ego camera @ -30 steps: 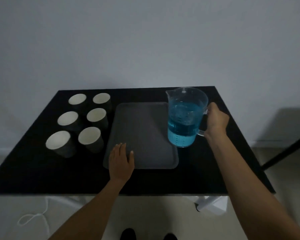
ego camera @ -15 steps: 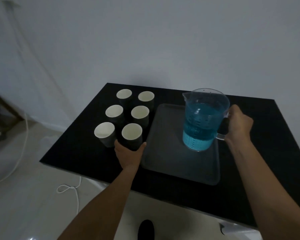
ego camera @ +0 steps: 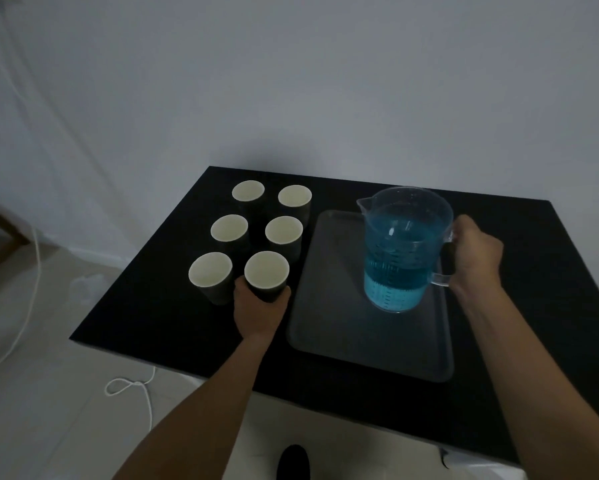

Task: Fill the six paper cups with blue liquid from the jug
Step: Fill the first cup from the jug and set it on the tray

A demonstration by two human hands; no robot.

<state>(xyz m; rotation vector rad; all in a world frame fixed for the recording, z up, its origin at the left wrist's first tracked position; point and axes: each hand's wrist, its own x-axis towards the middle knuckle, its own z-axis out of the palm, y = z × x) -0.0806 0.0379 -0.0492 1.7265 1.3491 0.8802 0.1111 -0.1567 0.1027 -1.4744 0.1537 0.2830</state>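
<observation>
We see L hand [ego camera: 260, 311] wrapped around nearest paper cup [ego camera: 266, 275], front-right of the six cups grouped 2x3 on black table [ego camera: 152, 317], left of gray tray [ego camera: 370, 348]. All cups upright, look empty. R hand [ego camera: 474, 254] fingers closed on handle of clear jug [ego camera: 407, 251], abt half full w/ blue liquid, upright over the tray; can't tell if it touches it.

A grey tray [ego camera: 343, 341] lies on the black table [ego camera: 159, 317]; white cord [ego camera: 131, 386] on floor.
</observation>
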